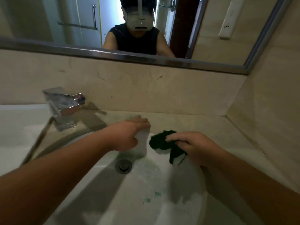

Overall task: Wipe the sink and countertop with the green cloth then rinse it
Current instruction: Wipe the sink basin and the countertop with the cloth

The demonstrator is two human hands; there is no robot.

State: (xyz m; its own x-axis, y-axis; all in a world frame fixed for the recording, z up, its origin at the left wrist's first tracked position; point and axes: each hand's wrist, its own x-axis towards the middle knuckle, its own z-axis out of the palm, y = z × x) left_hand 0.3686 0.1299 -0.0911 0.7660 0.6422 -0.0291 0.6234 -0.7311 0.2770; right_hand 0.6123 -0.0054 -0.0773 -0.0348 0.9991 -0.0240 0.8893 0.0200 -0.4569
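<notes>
My right hand grips a dark green cloth with a white underside and holds it crumpled over the back right of the white sink basin. To its left, my left hand lies over the top of a pale, blurred faucet at the back of the basin, fingers curled around it. The round metal drain sits just below that hand. Green flecks dot the basin floor. The beige countertop runs behind and to the right of the sink.
A second chrome faucet stands at the left by another white basin. A wall mirror with a metal frame hangs above the backsplash and reflects a person. The side wall closes the counter on the right.
</notes>
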